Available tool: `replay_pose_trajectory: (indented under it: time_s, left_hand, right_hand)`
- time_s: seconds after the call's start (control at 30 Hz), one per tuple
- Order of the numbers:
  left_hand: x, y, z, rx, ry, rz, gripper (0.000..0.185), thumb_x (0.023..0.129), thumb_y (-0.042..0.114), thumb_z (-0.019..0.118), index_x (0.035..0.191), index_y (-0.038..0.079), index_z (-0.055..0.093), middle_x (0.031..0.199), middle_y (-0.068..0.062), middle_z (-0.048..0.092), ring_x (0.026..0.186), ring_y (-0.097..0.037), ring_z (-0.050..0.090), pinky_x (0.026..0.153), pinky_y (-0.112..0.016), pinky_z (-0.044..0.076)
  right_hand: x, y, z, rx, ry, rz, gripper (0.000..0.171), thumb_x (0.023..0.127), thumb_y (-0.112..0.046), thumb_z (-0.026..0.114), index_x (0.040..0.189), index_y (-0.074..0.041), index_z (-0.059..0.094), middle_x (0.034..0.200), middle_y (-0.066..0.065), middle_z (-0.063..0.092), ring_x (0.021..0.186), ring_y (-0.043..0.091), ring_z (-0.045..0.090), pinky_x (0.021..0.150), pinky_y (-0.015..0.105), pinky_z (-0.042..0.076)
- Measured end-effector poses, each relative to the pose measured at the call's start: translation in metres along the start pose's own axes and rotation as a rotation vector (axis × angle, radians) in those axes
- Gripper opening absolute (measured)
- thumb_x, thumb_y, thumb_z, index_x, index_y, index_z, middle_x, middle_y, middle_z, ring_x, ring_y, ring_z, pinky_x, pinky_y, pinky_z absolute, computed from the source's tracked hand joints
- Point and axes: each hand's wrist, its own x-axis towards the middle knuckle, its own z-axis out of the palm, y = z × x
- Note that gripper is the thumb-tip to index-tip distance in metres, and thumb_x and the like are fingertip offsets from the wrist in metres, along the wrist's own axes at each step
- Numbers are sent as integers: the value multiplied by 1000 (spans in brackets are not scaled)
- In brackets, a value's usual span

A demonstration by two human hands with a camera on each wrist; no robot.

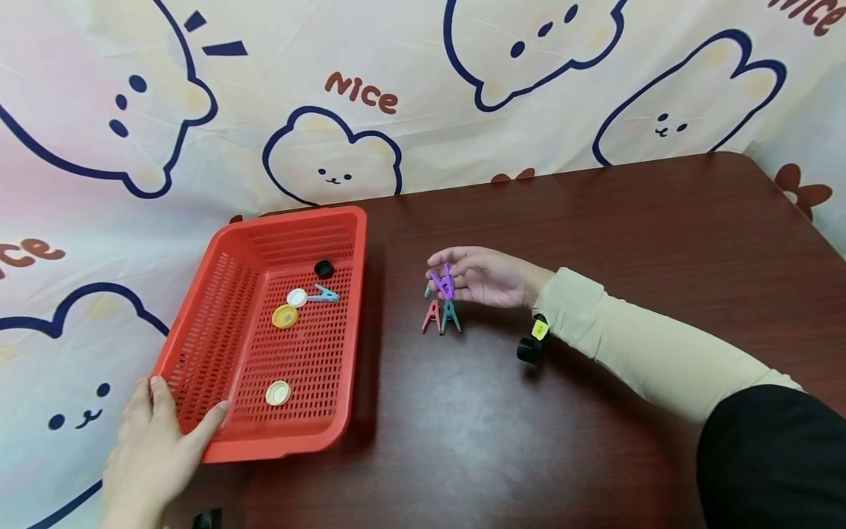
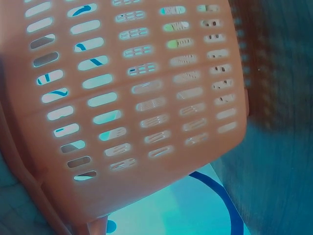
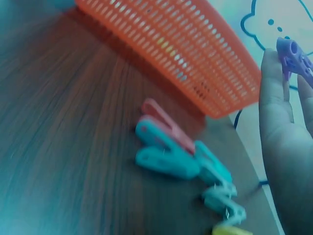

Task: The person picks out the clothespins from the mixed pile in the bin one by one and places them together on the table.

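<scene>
My right hand [image 1: 492, 278] pinches a purple clothespin [image 1: 447, 285] above the table, right of the basket. The right wrist view shows the purple clothespin [image 3: 293, 56] at the fingertips. Just below this hand, a red clothespin [image 1: 432, 316] and a teal clothespin [image 1: 451, 316] lie side by side; another one is mostly hidden behind the fingers. My left hand [image 1: 148, 448] grips the near left corner of the red plastic basket [image 1: 360, 294], thumb over the rim. Only the basket's slotted wall [image 2: 146, 107] fills the left wrist view, with the hand out of sight there.
Inside the basket are a black cap [image 1: 324, 269], a white cap [image 1: 297, 297], a light blue clothespin [image 1: 324, 294], a yellow cap [image 1: 285, 317] and a cream cap [image 1: 278, 393]. Brown table [image 1: 595, 220] extends to the right. A cartoon-printed cloth [image 1: 423, 132] hangs behind.
</scene>
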Motion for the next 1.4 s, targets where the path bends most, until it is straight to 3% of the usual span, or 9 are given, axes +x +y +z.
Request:
replay_pose_trajectory:
  time_s: [0.27, 0.47, 0.67, 0.93, 1.1, 1.27, 1.4]
  left_hand:
    - [2, 1, -2, 21, -1, 10, 118, 98, 68, 49, 153, -17, -10, 157, -46, -5, 138, -66, 11, 105, -82, 20]
    - [-2, -1, 3, 36, -29, -40, 116, 99, 65, 50, 152, -20, -7, 153, -47, 0, 131, -64, 16, 104, -81, 25]
    - [-5, -2, 6, 42, -47, -90, 114, 99, 64, 50, 152, -19, -9, 154, -45, -1, 134, -64, 15, 105, -80, 27]
    - [-1, 2, 1, 49, -53, -64, 115, 100, 67, 47, 152, -18, -11, 154, -46, -4, 135, -64, 12, 106, -80, 24]
    - [0, 2, 1, 56, -62, -63, 115, 100, 67, 46, 151, -19, -12, 155, -47, -5, 137, -65, 10, 108, -80, 22]
    - [2, 0, 0, 53, -69, -64, 115, 100, 67, 45, 151, -18, -13, 155, -47, -6, 136, -65, 11, 107, -81, 21]
    - [3, -1, 1, 48, -65, -53, 115, 100, 67, 46, 151, -17, -14, 155, -47, -6, 135, -65, 12, 106, -82, 22]
  right_hand:
    - [-26, 4, -19, -64, 31, 23, 31, 103, 8, 37, 124, -2, 58, 130, 23, 58, 113, 31, 65, 95, 37, 57]
    - [-33, 13, -27, -81, 58, 54, 30, 102, 9, 40, 117, -4, 62, 126, 22, 58, 113, 33, 64, 93, 37, 57]
    - [-34, 20, -32, -108, 64, 87, 28, 102, 8, 42, 120, -3, 60, 128, 22, 56, 115, 33, 63, 93, 37, 57]
    - [-46, 18, -41, -178, 128, 121, 29, 102, 8, 43, 127, 1, 55, 131, 22, 54, 113, 29, 65, 95, 39, 56]
    - [-54, 24, -47, -371, 182, 120, 28, 102, 5, 51, 130, 5, 54, 135, 21, 56, 113, 24, 65, 98, 40, 54]
    - [-58, 28, -43, -603, 251, 71, 31, 100, 3, 59, 130, 11, 53, 118, 16, 59, 102, 19, 63, 90, 34, 56]
    - [-57, 29, -38, -683, 342, 41, 33, 97, 1, 64, 127, 11, 55, 111, 14, 60, 95, 18, 63, 84, 30, 58]
